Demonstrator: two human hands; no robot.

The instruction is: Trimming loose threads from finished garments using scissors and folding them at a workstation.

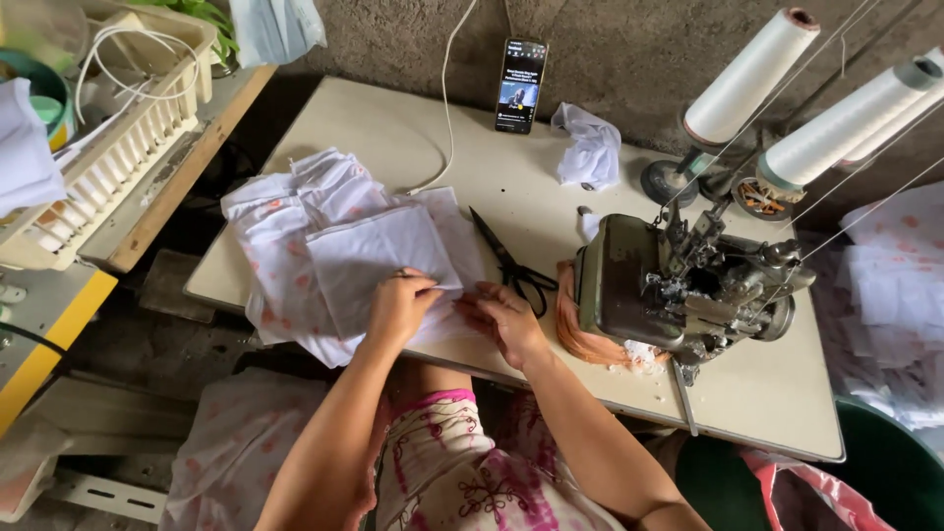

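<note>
Table (pixel 413 128), white cloth (pixel 364 256) under hands (pixel 452 307)

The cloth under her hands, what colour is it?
White cloth with faint pink spots, head view.

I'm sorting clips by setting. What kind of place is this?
Probably a small home or backstreet sewing workshop. An overlock sewing machine sits on the table, fed by large white thread cones, and both hands work a stack of white fabric pieces beside black scissors.
</note>
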